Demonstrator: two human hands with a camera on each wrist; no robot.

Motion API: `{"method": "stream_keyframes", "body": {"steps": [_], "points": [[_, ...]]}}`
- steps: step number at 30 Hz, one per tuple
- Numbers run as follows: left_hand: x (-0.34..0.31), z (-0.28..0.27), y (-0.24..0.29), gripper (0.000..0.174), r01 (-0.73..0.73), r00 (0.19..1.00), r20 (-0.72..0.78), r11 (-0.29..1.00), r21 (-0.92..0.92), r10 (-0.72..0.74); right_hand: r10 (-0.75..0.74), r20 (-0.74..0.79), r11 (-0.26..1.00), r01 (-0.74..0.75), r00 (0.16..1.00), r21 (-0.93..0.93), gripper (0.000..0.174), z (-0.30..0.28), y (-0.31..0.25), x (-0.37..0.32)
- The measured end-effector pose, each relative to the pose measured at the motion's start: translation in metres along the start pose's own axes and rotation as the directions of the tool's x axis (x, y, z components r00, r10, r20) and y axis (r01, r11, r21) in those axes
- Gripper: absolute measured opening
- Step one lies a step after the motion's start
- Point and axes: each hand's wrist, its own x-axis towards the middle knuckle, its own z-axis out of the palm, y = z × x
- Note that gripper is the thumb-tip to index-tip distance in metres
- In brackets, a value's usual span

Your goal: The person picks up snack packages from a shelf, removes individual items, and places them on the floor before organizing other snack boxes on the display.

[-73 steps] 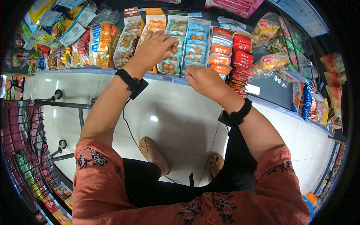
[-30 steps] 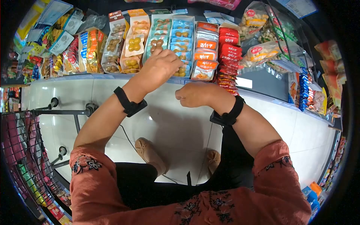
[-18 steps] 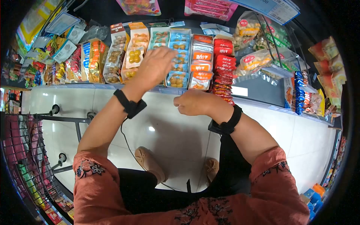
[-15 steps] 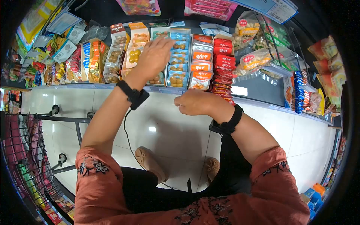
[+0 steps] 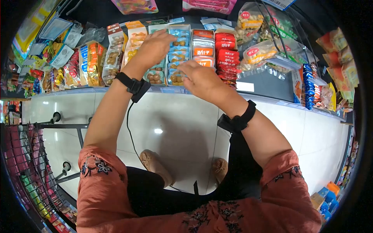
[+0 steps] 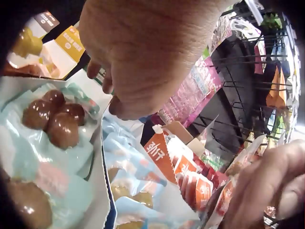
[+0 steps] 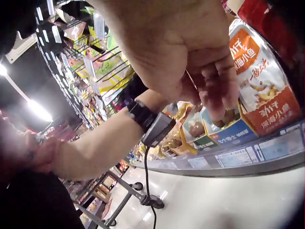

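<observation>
In the head view the left hand [image 5: 152, 49] lies over the far part of the green-packet box [image 5: 154, 76], fingertips beside the blue packets [image 5: 178, 49]. Its fingers point down at the boxes' far end in the left wrist view, where brown round snacks [image 6: 63, 125] show in front; what the fingertips touch is hidden. Over the front of the blue-packet box and the orange-and-silver packets [image 5: 203, 51] is the right hand [image 5: 204, 82], fingers loosely bent. The right wrist view shows its fingertips at the blue box's front [image 7: 233, 132], with no held item visible.
Red packets [image 5: 227, 54] and clear bags of nuts [image 5: 258, 54] lie to the right. Further boxes [image 5: 93, 64] stand left. A wire cart [image 5: 27, 155] is at the lower left, and the shelf's front edge [image 5: 171, 90] runs below the boxes.
The right hand has moved from before the shelf edge to over the box fronts, and its fingers have loosened. The left hand has moved from the nearer packets towards the far end.
</observation>
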Motion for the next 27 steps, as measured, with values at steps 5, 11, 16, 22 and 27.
{"method": "stream_keyframes", "body": {"steps": [5,11,16,22,27], "points": [[-0.012,0.005,-0.002,0.039,-0.084,0.996,0.041,0.996,0.032,0.083,-0.028,0.052,0.992,0.034,0.998,-0.117,0.036,0.021,0.009,-0.006],[-0.019,0.010,-0.004,0.043,-0.113,0.994,0.010,0.993,0.023,0.113,0.022,0.184,0.993,0.000,0.983,-0.122,0.042,0.019,0.001,-0.004],[-0.024,0.002,0.005,0.042,-0.108,0.994,-0.031,0.993,-0.047,0.106,0.019,0.186,0.991,0.006,0.982,-0.132,0.041,0.023,-0.003,-0.005],[-0.034,0.004,0.013,0.040,-0.156,0.988,0.017,0.988,0.000,0.156,0.078,0.269,0.984,-0.031,0.960,-0.173,0.043,0.014,-0.015,-0.003],[-0.034,0.006,0.012,0.040,-0.177,0.984,0.006,0.984,0.010,0.177,0.130,0.290,0.975,-0.070,0.948,-0.208,0.045,0.012,-0.024,-0.004]]}}
